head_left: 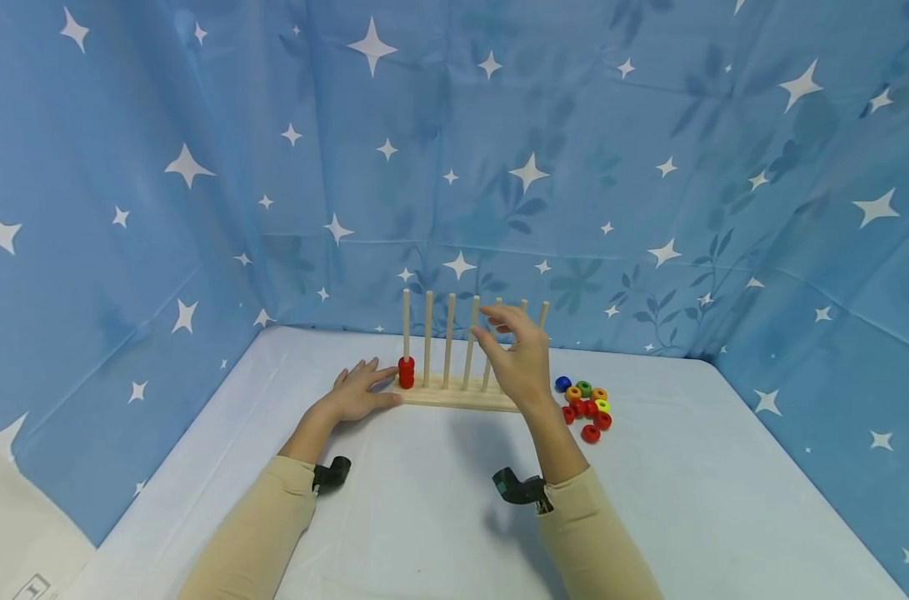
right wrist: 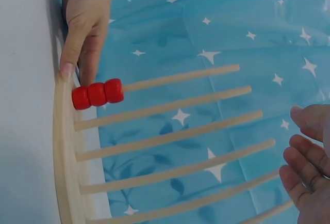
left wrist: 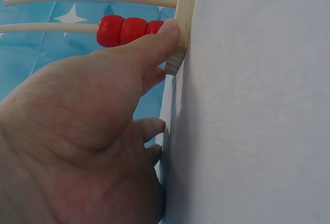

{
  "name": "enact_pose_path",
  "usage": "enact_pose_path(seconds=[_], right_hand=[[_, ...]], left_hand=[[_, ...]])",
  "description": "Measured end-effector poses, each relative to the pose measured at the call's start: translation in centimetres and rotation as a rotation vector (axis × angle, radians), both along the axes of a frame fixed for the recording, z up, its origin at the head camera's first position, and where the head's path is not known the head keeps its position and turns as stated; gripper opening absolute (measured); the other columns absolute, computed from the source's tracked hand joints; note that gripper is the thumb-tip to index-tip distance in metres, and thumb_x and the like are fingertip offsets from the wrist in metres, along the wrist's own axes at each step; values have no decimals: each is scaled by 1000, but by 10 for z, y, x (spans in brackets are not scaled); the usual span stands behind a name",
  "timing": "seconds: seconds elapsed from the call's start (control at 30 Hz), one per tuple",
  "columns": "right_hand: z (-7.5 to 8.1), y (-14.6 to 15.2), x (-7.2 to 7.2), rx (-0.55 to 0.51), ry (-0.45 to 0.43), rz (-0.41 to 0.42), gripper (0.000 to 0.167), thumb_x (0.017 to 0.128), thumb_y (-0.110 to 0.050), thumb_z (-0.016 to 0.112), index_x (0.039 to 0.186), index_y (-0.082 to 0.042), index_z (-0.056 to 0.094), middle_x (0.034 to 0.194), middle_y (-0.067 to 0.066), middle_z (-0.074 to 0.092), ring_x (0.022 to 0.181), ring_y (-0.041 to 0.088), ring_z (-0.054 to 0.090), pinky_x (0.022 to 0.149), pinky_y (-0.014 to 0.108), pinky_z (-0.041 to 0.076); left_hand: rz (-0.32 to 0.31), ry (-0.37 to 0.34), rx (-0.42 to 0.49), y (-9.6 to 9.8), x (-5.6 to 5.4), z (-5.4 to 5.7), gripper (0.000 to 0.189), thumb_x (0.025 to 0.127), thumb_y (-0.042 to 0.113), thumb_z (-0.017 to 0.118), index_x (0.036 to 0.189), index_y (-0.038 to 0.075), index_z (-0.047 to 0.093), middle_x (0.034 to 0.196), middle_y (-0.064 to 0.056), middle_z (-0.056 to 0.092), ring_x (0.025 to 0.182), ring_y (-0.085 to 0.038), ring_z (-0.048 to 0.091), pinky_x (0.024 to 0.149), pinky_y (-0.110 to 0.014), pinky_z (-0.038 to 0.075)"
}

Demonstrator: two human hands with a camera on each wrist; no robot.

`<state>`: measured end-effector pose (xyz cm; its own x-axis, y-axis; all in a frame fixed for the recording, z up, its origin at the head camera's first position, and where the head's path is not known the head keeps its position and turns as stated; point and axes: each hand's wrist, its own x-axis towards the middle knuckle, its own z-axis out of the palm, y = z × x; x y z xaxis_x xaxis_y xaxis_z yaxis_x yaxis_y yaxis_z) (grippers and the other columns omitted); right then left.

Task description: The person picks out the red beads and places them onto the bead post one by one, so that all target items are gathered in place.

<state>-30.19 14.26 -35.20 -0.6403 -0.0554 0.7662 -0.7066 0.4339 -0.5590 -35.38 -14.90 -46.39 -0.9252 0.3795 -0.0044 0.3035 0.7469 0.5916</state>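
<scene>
Left hand (head_left: 358, 395) pinches wooden rack's (head_left: 460, 398) end on bench (head_left: 409, 517); right hand (head_left: 521, 357) empty, thumb and fingers apart, near pegs (head_left: 448, 342). Three red beads (right wrist: 97, 94) on leftmost peg (head_left: 406, 325). Best brace rack, centre loose beads (head_left: 591, 408) over tips.

Noted blue curtain (head_left: 424, 108) with white stars (head_left: 529, 173) and leaf sprays (head_left: 654, 309) behind white table (head_left: 417, 517). Observed pale printed surface (head_left: 19, 525) at lower left.

A white tabletop (head_left: 424, 508) carries a wooden rack (head_left: 454, 398), which stands upright on its long base, and to its right a loose cluster of beads (head_left: 591, 408), red, orange, green, blue and yellow.
</scene>
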Motion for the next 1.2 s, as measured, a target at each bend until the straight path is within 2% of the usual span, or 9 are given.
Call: enact_pose_path(seconds=[0.2, 0.43, 0.67, 0.87, 0.93, 1.03, 1.2], right_hand=[[2, 13, -2, -34, -16, -23, 30, 94, -11, 79, 123, -5, 75, 122, 15, 74, 107, 34, 68, 94, 49, 55], [2, 27, -6, -78, -20, -15, 30, 93, -8, 79, 122, -3, 75, 122, 18, 73, 109, 39, 67, 95, 49, 53], [2, 34, -7, -109, -41, -64, 29, 91, -3, 79, 120, -1, 76, 119, 20, 74, 108, 38, 67, 95, 51, 53], [15, 35, 8, -126, -57, -84, 29, 91, 5, 75, 119, 10, 72, 119, 30, 71, 108, 48, 64, 95, 61, 51], [20, 36, 14, -130, -73, -90, 28, 91, 6, 74, 119, 12, 71, 119, 31, 70, 107, 48, 63, 95, 62, 50], [23, 40, 19, -135, -103, -108, 29, 93, 4, 73, 121, 10, 71, 120, 28, 71, 108, 44, 63, 95, 58, 51], [20, 50, 16, -136, -126, -149, 30, 95, 0, 73, 123, 7, 71, 121, 26, 71, 110, 44, 64, 96, 51, 51]], left_hand=[[0, 1, -2, 0, -1, 0, 71, 101, 49, 63, 160, 14, 43, 170, -29, 18, 158, -53, 6, 124, -72, -1], [0, -1, -2, 1, 0, 0, 70, 102, 47, 63, 160, 14, 43, 170, -29, 17, 158, -53, 5, 124, -72, 0], [1, -7, -5, 0, -1, 0, 71, 102, 47, 63, 161, 14, 42, 171, -29, 15, 159, -52, 4, 124, -71, 0], [0, -13, -5, 0, -1, 0, 71, 102, 48, 64, 161, 15, 42, 171, -29, 15, 159, -52, 3, 125, -70, -2], [-2, -9, -3, 0, -1, 0, 72, 102, 48, 64, 161, 14, 42, 171, -29, 15, 159, -52, 3, 124, -71, -2], [0, -12, 1, 0, 0, 1, 72, 102, 48, 64, 161, 14, 42, 171, -29, 15, 159, -52, 3, 124, -71, -1], [2, -13, 1, 0, 0, 1, 71, 102, 47, 63, 161, 14, 42, 171, -29, 15, 159, -52, 3, 124, -71, -1]])
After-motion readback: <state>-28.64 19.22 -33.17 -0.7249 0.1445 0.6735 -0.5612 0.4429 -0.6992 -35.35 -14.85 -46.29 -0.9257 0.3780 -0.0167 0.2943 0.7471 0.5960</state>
